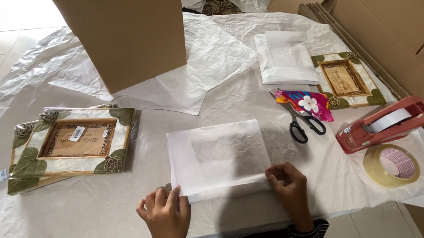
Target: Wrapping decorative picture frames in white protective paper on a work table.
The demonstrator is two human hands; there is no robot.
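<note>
hands (pixel 167 217) fold paper (pixel 218 159) beside scissors (pixel 302 123)

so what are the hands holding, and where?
Both hold the white paper-wrapped package by its near edge: left hand at the left corner, right hand at the right corner.

Under both grips, left (pixel 166 218) and right (pixel 291 189), the wrapped parcel (pixel 218 159) is thin white tissue paper, matt and faintly creased. The counter (pixel 72 219) beneath them carries the same crinkled white paper. Left of the grips, the picture frame (pixel 72 145) looks like wood with dry, rough leaf trim. Right of them, the tape dispenser (pixel 382 124) is glossy red plastic, the tape roll (pixel 391 165) shiny, and the scissors (pixel 304 123) have smooth black plastic handles. Beyond, the box (pixel 126 29) is matt brown cardboard.
</note>
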